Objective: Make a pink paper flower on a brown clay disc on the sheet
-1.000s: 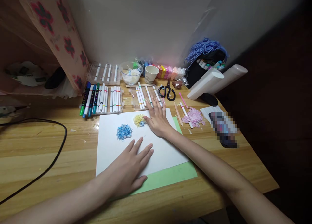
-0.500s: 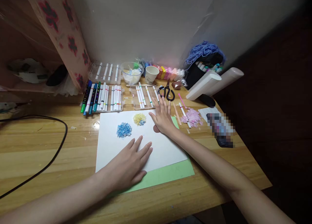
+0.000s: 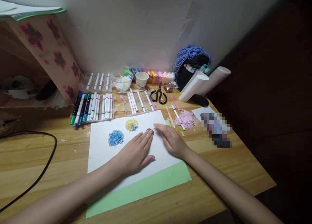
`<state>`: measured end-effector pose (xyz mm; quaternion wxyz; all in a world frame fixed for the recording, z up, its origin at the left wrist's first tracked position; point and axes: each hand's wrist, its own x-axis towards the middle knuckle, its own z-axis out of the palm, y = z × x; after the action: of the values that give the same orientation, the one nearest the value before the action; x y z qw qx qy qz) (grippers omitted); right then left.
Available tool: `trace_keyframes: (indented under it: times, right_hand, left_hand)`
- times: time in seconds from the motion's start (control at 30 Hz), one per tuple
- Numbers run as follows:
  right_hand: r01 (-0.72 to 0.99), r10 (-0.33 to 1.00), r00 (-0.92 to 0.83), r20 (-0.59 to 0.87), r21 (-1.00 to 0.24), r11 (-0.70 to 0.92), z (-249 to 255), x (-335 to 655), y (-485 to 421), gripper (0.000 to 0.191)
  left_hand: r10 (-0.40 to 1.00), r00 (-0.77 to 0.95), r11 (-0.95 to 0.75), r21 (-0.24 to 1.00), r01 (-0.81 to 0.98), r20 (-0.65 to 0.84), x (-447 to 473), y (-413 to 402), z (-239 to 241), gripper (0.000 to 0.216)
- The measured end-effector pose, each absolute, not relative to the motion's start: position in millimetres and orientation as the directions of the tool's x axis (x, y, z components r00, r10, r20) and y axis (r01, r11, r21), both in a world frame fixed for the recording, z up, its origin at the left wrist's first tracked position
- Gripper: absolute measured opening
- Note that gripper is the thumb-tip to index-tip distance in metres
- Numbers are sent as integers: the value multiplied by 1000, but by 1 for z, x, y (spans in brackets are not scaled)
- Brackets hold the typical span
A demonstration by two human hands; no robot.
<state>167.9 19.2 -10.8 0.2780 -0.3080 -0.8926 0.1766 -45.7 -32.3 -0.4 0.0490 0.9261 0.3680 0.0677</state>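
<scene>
White paper (image 3: 102, 165) lies over a green sheet (image 3: 156, 188) on the wooden table. My left hand (image 3: 136, 152) is stretched flat over the paper, its fingertips touching a small brown disc (image 3: 152, 131). To the right of that disc is my right hand (image 3: 172, 141), slightly cupped with fingers extended and thumb side low, holding nothing that I can see. Left of my hands, a clump of blue shreds (image 3: 116, 138) and a smaller yellow clump (image 3: 131, 124) with a bit of blue sit on the paper.
Behind the paper are marker trays (image 3: 102, 110), a plastic bowl (image 3: 122, 81), a paper cup (image 3: 141, 80) and black-handled scissors (image 3: 159, 95). Pink shreds (image 3: 186, 118), a wooden stick (image 3: 170, 116) and a pixelated dark object (image 3: 216, 130) lie right. A black cable (image 3: 52, 159) curves at left.
My left hand has moved forward and right onto the brown disc. My right hand has drawn back from the paper's far edge to beside the disc. The view has shifted slightly.
</scene>
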Motion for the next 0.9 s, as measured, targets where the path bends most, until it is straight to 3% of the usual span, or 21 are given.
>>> trace_keyframes:
  times: [0.1, 0.3, 0.57, 0.8, 0.9]
  right_hand:
    - [412, 595, -726, 345, -475, 778, -15, 173, 14, 56]
    - [454, 651, -700, 292, -522, 722, -13, 170, 16, 52]
    - [487, 598, -761, 251, -388, 783, -9, 171, 15, 50]
    - [543, 609, -781, 138, -332, 772, -5, 166, 15, 41]
    - [528, 591, -788, 171, -305, 793, -4, 169, 16, 43]
  left_hand:
    - [678, 727, -735, 116, 668, 106, -45, -34, 3, 70]
    - [658, 732, -752, 96, 653, 177, -45, -34, 4, 65]
    - [550, 585, -794, 156, 588, 596, -54, -34, 8, 26]
    - [566, 563, -794, 213, 570, 602, -50, -34, 9, 15]
    - [608, 539, -768, 261, 585, 583, -52, -33, 8, 16]
